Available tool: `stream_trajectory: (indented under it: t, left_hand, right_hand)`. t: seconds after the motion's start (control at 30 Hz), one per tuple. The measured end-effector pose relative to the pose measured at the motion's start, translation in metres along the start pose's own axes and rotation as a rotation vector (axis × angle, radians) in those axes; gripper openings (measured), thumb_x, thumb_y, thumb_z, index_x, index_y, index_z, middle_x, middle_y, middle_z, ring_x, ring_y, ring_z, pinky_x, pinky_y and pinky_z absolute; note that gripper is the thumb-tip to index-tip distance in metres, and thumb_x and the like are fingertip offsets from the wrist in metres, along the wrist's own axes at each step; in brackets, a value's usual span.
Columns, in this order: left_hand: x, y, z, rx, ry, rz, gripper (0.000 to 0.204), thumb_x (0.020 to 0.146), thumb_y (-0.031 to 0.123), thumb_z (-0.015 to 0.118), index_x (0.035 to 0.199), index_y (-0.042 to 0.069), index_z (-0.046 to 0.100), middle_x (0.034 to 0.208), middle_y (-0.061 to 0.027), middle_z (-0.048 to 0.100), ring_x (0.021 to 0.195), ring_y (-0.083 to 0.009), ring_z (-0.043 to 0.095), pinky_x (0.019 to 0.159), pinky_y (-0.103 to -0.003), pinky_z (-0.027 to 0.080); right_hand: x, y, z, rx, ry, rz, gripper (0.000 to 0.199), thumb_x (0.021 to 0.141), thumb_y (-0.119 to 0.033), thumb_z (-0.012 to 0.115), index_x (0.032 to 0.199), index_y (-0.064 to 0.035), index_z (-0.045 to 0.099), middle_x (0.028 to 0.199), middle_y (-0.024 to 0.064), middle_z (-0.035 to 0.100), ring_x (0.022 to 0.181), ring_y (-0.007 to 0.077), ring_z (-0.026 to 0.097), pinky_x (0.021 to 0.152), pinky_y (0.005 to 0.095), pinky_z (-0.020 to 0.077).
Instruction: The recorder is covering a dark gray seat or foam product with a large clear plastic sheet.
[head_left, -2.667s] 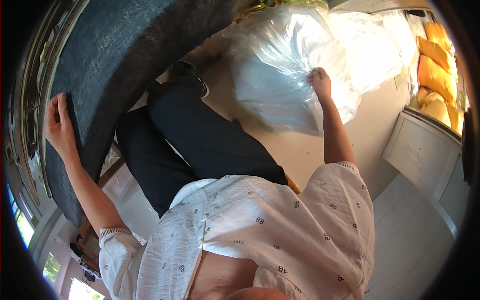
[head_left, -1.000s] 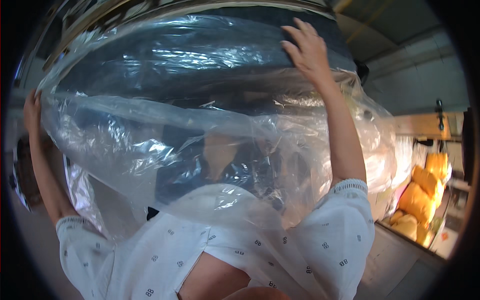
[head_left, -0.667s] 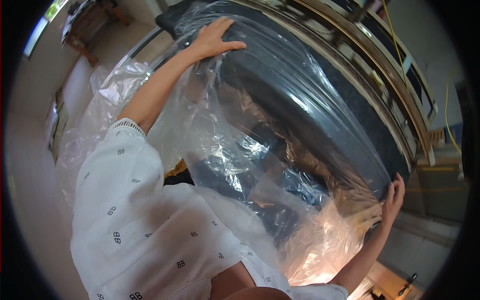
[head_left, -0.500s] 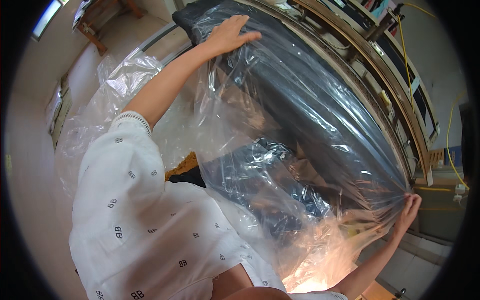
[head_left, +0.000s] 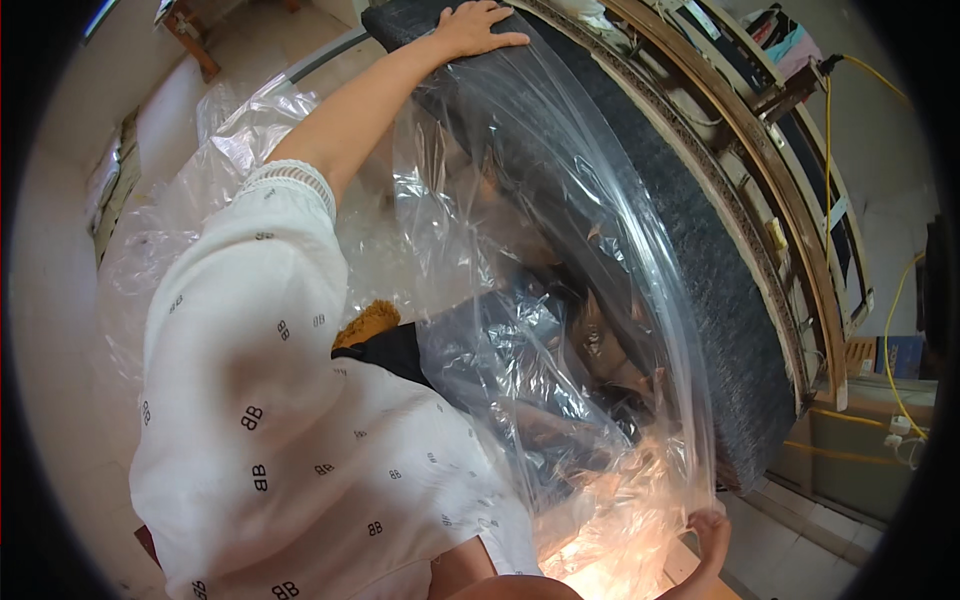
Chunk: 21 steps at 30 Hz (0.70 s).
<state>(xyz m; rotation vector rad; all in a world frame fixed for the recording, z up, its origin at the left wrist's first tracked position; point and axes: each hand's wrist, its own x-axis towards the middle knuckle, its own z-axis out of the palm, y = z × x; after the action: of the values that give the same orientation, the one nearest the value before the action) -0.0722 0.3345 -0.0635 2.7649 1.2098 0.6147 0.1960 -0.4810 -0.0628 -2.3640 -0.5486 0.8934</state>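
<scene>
Against a stack of wooden frames (head_left: 800,250) leans a large, dark grey upholstered panel (head_left: 700,260), long and curved-looking through the wide lens. A person stands close beside this panel, drawing a big clear plastic bag (head_left: 540,300) over its near face.

The person's left hand (head_left: 478,27) lies at the panel's upper end, palm down and fingers spread flat, pressing the plastic against the dark fabric. The left arm stretches up from a white short sleeve (head_left: 270,300) patterned with small dark marks.

The person's right hand (head_left: 712,530) is at the panel's lower end, low in the view. Its fingers curl on the edge of the plastic there, but the hand is partly cut off and I cannot tell how firmly they pinch it.

Between the two hands the plastic runs in a taut, shiny sheet along the panel's edge. Nearer the person it sags into crumpled folds that catch warm light near the lower hand. More loose plastic billows on the pale floor (head_left: 60,330) to the side away from the panel.

Beyond the panel and the frames, yellow cables (head_left: 890,330) trail down a wall.
</scene>
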Motion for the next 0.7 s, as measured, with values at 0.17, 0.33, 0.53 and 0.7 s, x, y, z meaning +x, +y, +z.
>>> stream_trajectory:
  t: [0.17, 0.33, 0.53, 0.7]
  left_hand:
    - [0.0, 0.025, 0.0, -0.054, -0.125, -0.079, 0.069, 0.079, 0.063, 0.046, 0.132, 0.018, 0.043, 0.142, -0.011, 0.029, 0.133, -0.0306, 0.02, 0.104, -0.059, 0.011]
    - [0.02, -0.068, 0.038, 0.065, 0.041, 0.069, 0.069, 0.078, 0.065, 0.044, 0.131, 0.021, 0.044, 0.137, -0.0046, 0.04, 0.127, -0.0251, 0.036, 0.097, -0.054, 0.029]
    - [0.0, -0.078, 0.028, 0.072, 0.01, -0.03, 0.069, 0.083, 0.058, 0.044, 0.131, 0.008, 0.043, 0.135, -0.0127, 0.041, 0.125, -0.03, 0.037, 0.102, -0.043, 0.026]
    - [0.043, -0.204, 0.042, 0.207, -0.158, 0.204, 0.065, 0.089, 0.049, 0.04, 0.13, -0.001, 0.04, 0.136, -0.0211, 0.036, 0.127, -0.0331, 0.032, 0.105, -0.035, 0.023]
  right_hand:
    - [-0.037, 0.105, -0.093, -1.173, 0.504, 0.361, 0.022, 0.083, -0.019, 0.056, 0.095, -0.0033, 0.064, 0.092, 0.0156, 0.065, 0.078, 0.0279, 0.063, 0.064, 0.0393, 0.0487]
    - [0.013, 0.01, -0.195, -0.745, 1.593, -0.073, 0.036, 0.081, -0.024, 0.054, 0.113, -0.0086, 0.061, 0.11, 0.0113, 0.062, 0.098, 0.0267, 0.059, 0.085, 0.0345, 0.0445]
    - [0.067, -0.122, -0.032, -0.36, 0.874, -0.233, 0.041, 0.089, -0.04, 0.051, 0.106, -0.0026, 0.055, 0.107, 0.0163, 0.058, 0.095, 0.0284, 0.057, 0.082, 0.0384, 0.0425]
    - [0.086, -0.12, -0.034, -0.709, 0.465, 0.386, 0.047, 0.089, -0.048, 0.042, 0.112, -0.0087, 0.054, 0.112, 0.0189, 0.056, 0.101, 0.0356, 0.055, 0.081, 0.0429, 0.0443]
